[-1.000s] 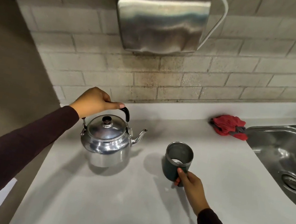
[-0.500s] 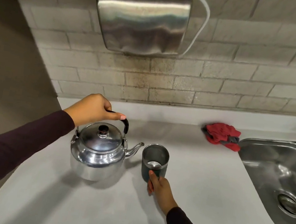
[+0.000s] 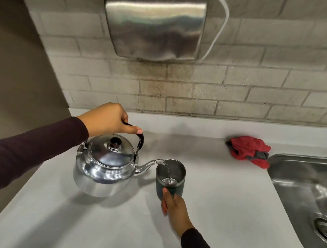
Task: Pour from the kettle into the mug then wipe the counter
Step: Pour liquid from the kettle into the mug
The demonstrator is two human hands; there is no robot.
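Note:
A shiny steel kettle (image 3: 105,166) with a black handle and knob hangs just above the white counter (image 3: 220,206), tilted toward its spout. My left hand (image 3: 108,121) grips the kettle's handle from above. A thin stream of water runs from the spout into a dark green mug (image 3: 170,179) with a steel inside, standing on the counter to the kettle's right. My right hand (image 3: 173,207) holds the mug's near side. A crumpled red and grey cloth (image 3: 248,150) lies at the back of the counter, near the sink.
A steel sink (image 3: 306,198) with a drain is set into the counter at the right. On the brick wall above hangs a steel hand dryer (image 3: 154,22) with a white cord looped over it. A brown wall panel bounds the counter's left end.
The kettle has tipped toward the mug and water now flows from its spout into it. The mug has come in close beside the kettle, with my right hand on it.

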